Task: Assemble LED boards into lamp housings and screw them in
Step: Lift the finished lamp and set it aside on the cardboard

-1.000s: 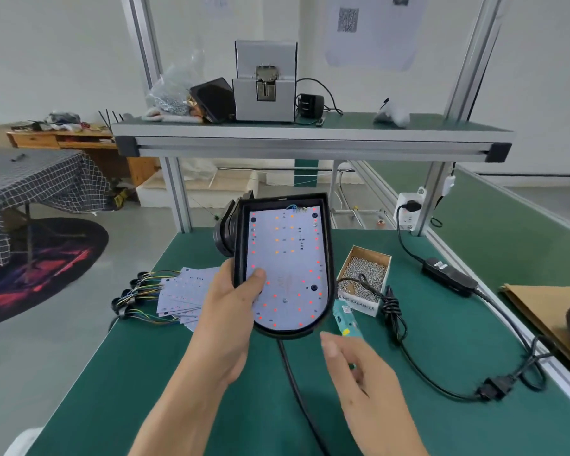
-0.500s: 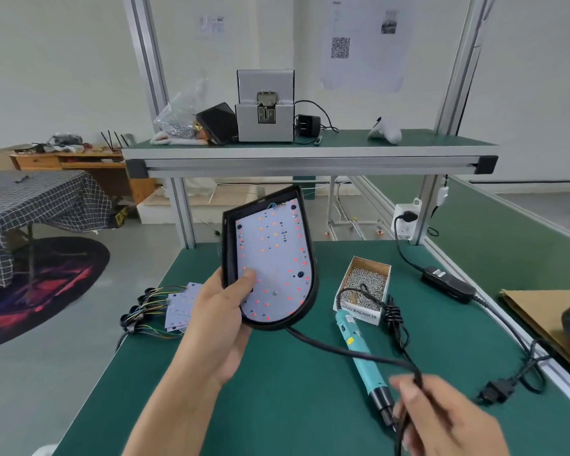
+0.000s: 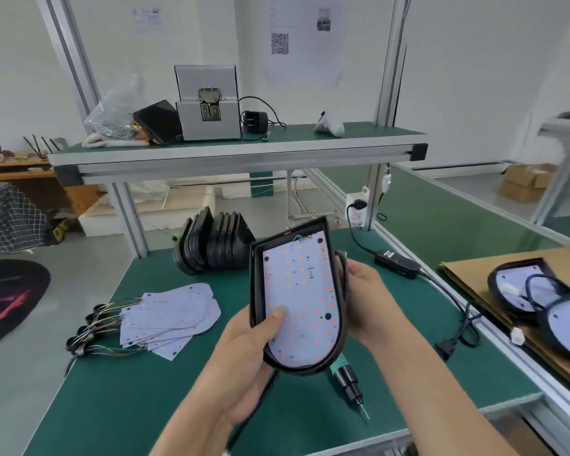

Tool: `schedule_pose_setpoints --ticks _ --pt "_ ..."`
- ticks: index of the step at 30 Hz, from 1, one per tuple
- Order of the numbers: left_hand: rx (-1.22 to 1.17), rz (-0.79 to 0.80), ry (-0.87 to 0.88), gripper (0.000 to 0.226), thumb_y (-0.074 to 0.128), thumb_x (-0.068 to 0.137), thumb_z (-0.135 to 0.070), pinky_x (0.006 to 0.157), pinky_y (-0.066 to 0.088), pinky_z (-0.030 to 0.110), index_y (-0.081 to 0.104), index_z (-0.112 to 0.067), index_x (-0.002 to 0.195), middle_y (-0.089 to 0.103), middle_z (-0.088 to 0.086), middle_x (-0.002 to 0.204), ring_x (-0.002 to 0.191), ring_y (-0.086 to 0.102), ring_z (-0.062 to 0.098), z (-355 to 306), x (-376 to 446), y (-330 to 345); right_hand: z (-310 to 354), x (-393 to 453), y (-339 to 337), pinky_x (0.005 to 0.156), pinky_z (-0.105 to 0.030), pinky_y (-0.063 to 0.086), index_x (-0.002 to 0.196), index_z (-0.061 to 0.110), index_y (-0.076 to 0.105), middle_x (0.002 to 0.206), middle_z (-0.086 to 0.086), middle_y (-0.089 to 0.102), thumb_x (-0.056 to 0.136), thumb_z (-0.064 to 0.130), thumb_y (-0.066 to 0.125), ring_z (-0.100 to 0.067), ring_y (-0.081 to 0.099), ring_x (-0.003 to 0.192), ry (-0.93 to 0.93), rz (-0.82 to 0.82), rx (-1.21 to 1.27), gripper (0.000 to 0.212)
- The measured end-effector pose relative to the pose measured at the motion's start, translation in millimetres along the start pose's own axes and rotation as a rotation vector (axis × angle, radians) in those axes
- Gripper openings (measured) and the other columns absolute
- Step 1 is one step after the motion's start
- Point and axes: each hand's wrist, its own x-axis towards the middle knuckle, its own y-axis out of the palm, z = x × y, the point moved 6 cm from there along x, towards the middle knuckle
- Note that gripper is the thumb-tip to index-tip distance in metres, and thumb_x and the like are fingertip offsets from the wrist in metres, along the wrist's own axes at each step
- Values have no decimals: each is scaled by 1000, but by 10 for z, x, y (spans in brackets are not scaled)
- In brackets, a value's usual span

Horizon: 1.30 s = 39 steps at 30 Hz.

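Both hands are on one lamp housing (image 3: 297, 301), lifted above the green bench (image 3: 139, 399) and tilted toward me. My left hand (image 3: 247, 353) grips its lower left edge, fingers wrapped underneath and the thumb pressed flat on the LED board (image 3: 298, 297) seated inside. My right hand (image 3: 367, 297) holds the right rim, fingers curled behind the shell; how tightly, I can't quite tell, since the housing hides most of them. Red and orange dots show across the board's pale face. A black cable (image 3: 254, 406) drops from the housing's bottom edge past my left wrist.

Just beneath the housing lies the electric screwdriver (image 3: 348, 380), its bit pointing toward me. To the left, a fanned pile of loose LED boards (image 3: 168, 317) rests on the bench, with coloured wires running to black connectors at the edge. Behind the housing stands a row of empty black housings (image 3: 211, 245), upright and leaning together. To the right, a power adapter (image 3: 397, 263) sits near the bench edge, and two finished lamps (image 3: 547, 307) lie on cardboard on the neighbouring surface.
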Motion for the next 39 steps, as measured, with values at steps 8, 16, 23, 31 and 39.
schedule_pose_setpoints --ticks 8,16,23,31,39 --pt "68 -12 19 32 49 107 -13 106 51 46 60 -11 137 71 6 133 124 67 27 132 171 240 124 7 -174 65 -35 62 100 5 77 101 -21 74 101 1 56 -27 73 76 49 92 -7 21" --pt "188 -191 193 31 46 108 -3 103 51 42 65 -19 127 75 -2 123 119 69 22 134 481 346 -8 -264 -604 108 -49 50 135 19 69 136 -8 69 106 59 32 -28 64 128 -55 48 21 62" --pt "62 -215 207 28 46 108 -3 107 52 49 62 -13 128 75 4 124 119 69 28 265 714 886 -60 -459 -878 101 -44 51 138 42 61 139 8 67 100 67 41 -16 64 128 -61 -2 -49 50" --pt "38 -103 124 27 47 108 -1 103 55 44 63 -13 125 75 4 122 118 69 28 600 1034 1736 -21 -720 -1633 52 -36 52 128 18 71 115 -7 75 85 65 59 -33 72 75 80 -173 186 64" --pt "460 440 -115 37 44 105 4 90 57 25 67 -19 121 77 -9 117 111 72 12 1370 1614 2659 281 -953 -2978 46 -26 47 132 18 61 115 -11 77 94 60 48 -33 75 74 3 -422 6 59"
